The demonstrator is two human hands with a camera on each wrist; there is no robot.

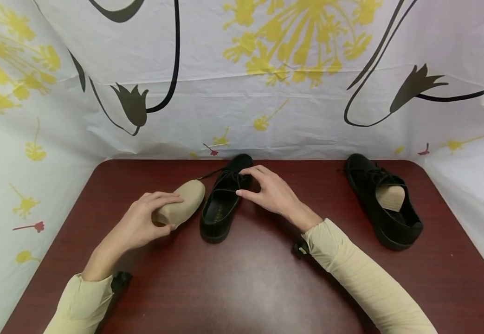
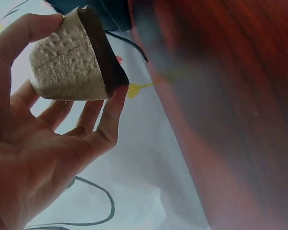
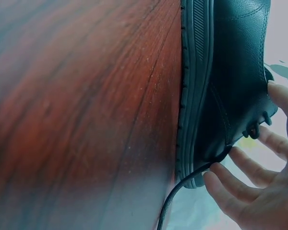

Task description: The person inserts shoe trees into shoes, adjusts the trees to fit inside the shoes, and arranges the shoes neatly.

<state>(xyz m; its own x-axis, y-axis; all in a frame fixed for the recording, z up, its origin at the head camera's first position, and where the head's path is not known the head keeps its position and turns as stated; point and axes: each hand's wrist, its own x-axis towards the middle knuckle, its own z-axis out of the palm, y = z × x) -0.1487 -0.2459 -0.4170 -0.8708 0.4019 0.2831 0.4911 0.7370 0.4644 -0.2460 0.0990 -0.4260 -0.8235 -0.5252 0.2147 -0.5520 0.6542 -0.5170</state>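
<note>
My left hand (image 1: 143,220) grips a beige moulded-pulp shoe insert (image 1: 187,199), thumb on one side and fingers on the other. In the left wrist view the wider, hollow end of the insert (image 2: 69,64) shows its rough, dimpled surface. Just right of it stands a black lace-up shoe (image 1: 218,211), its toe pointing to the back and its insole bare. My right hand (image 1: 271,192) is at this shoe's right side, fingertips by the laces and thumb at the opening's edge. One lace (image 3: 175,191) trails off the shoe past the fingertips.
A second black shoe (image 1: 363,199) stands at the right of the dark red table (image 1: 242,287), another beige insert (image 1: 390,198) inside it. A white cloth (image 1: 208,111) with yellow and grey flower prints hangs behind the table and along both sides.
</note>
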